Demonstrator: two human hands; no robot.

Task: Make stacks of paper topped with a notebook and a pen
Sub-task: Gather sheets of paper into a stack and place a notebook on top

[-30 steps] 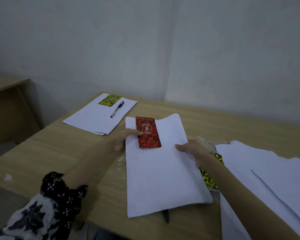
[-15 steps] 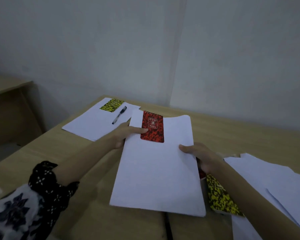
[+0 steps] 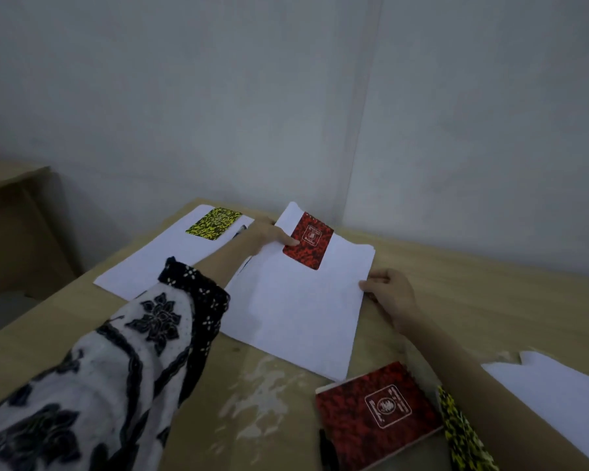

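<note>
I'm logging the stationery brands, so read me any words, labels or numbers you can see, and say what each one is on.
None can be read.
Small red spiral notebook on the white paper stack: white framed emblem, print too small.
Larger red notebook on the wooden table: white emblem with script, too blurred.
Yellow patterned notebook: no legible print.

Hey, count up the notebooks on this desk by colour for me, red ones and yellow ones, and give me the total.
Red notebooks: 2, one on the middle paper stack and one near the front edge.
Yellow notebooks: 2, one on the far left paper stack and one partly hidden under the right forearm.
Total: 4 notebooks.
</note>
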